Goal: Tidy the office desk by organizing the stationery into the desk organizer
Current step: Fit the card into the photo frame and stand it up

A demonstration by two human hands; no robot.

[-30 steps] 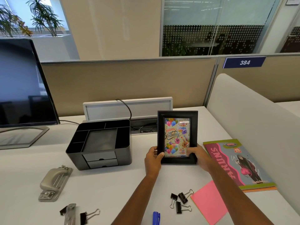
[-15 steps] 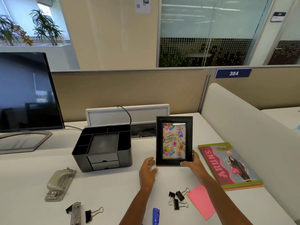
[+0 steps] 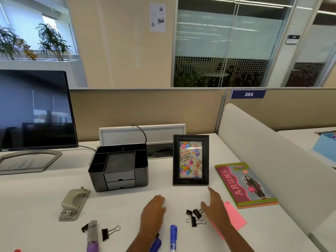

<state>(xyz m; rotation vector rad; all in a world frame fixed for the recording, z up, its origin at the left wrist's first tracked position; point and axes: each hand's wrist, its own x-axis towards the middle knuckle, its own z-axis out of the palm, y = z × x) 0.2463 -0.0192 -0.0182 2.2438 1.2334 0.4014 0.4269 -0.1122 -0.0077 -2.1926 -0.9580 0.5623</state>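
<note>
Desk organizer point(image 3: 120, 168), black with two small shut drawers in front, stands on the white desk point(image 3: 45, 190) between the monitor point(image 3: 34, 110) and an upright picture frame point(image 3: 190, 160). Its side compartments are dark, and their bottoms are hard to make out.

The left hand point(image 3: 153, 212) lies palm down with fingers straight and together, holding nothing. Whether it touches the desk or hangs just above it cannot be told. Its forearm covers most of a blue object point(image 3: 156, 244) at the bottom edge, which is too hidden to identify. Just beside it lies a blue pen point(image 3: 173, 237), its lower end cut off by the frame edge.

The right hand point(image 3: 215, 206) is spread, fingers extended toward the picture frame and holding nothing. Its thumb is next to a cluster of black binder clips point(image 3: 194, 216). This hand and forearm hide part of a pink sticky note point(image 3: 235, 216). A colourful notebook point(image 3: 247, 184) lies to the right.

Toward the left lie a grey hole punch point(image 3: 74, 203), a single binder clip point(image 3: 109, 232) and a clear tool with a purple end point(image 3: 92, 236), blurred and cut off below. A small black clip point(image 3: 84, 228) shows partly behind it. A red speck point(image 3: 17, 250) at the bottom-left corner is too cropped to name.
</note>
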